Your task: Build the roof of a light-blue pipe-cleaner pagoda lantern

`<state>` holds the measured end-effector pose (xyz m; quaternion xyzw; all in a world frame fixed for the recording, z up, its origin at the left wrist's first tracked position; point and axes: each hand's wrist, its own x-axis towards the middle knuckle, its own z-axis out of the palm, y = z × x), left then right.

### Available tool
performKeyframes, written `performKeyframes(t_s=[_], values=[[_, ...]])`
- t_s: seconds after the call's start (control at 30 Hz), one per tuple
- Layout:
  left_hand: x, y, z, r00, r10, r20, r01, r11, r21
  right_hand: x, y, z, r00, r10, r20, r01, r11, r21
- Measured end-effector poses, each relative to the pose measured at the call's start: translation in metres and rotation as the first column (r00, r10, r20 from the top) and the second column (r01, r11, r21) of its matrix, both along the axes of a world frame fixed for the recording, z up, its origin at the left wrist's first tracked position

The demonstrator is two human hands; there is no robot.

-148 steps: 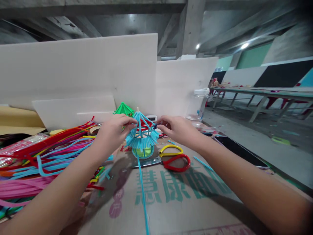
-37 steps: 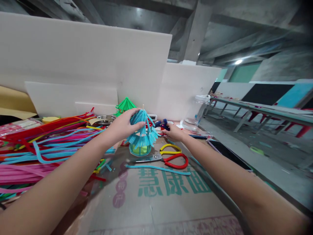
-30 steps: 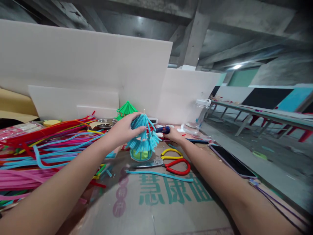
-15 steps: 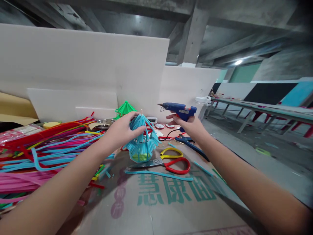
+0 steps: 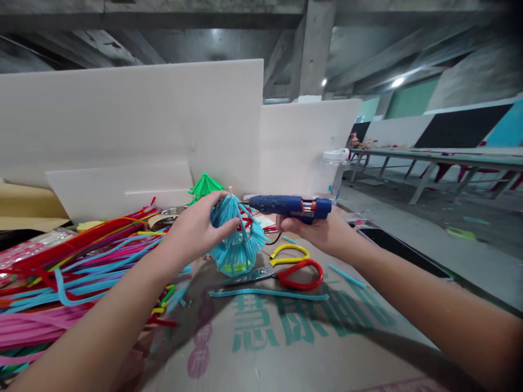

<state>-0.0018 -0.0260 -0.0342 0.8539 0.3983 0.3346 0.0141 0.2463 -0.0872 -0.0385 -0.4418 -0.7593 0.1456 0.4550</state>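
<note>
The blue pipe-cleaner lantern point(image 5: 236, 235) sits tilted above the desk point(image 5: 310, 337), gripped at its left side by the left hand point(image 5: 196, 228). The right hand point(image 5: 316, 231) is closed around a blue glue gun point(image 5: 291, 207) lying level, nozzle pointing left, just beside the lantern's top.

I'm getting dim, even light from two ceiling lamps point(image 5: 397, 82) at upper right. Soft arm shadows fall across the tabletop point(image 5: 310, 348). Wide-angle bending and dark vignetting at the corners; forearms nearest me are blurred.
</note>
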Motion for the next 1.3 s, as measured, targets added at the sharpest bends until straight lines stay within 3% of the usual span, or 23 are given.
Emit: performKeyframes(t_s=[0.13, 0.23, 0.37, 0.7, 1.03, 1.3], values=[[-0.004, -0.003, 0.008, 0.997, -0.072, -0.021, 0.072, 0.997, -0.005, -0.001, -0.001, -0.003, 0.999, 0.041, 0.016, -0.041, 0.999, -0.017], [-0.005, -0.004, 0.011, 0.993, -0.115, -0.025, 0.115, 0.993, 0.002, -0.001, -0.001, -0.003, 0.998, 0.0, 0.061, -0.002, 1.0, 0.03], [-0.007, -0.003, 0.011, 0.992, -0.119, -0.043, 0.119, 0.993, 0.003, 0.001, 0.0, -0.003, 0.996, -0.037, 0.086, 0.03, 0.996, 0.081], [-0.009, 0.0, 0.01, 0.992, -0.122, -0.036, 0.122, 0.992, -0.015, 0.0, 0.003, -0.008, 0.999, -0.047, 0.01, 0.048, 0.996, -0.069], [-0.01, 0.002, 0.009, 0.99, -0.137, -0.03, 0.137, 0.991, -0.004, 0.003, 0.008, -0.014, 0.996, -0.081, 0.029, 0.082, 0.996, -0.038], [-0.01, 0.001, 0.01, 0.992, -0.122, -0.038, 0.122, 0.993, -0.006, 0.003, 0.01, -0.016, 0.999, -0.033, -0.012, 0.033, 0.999, -0.027]])
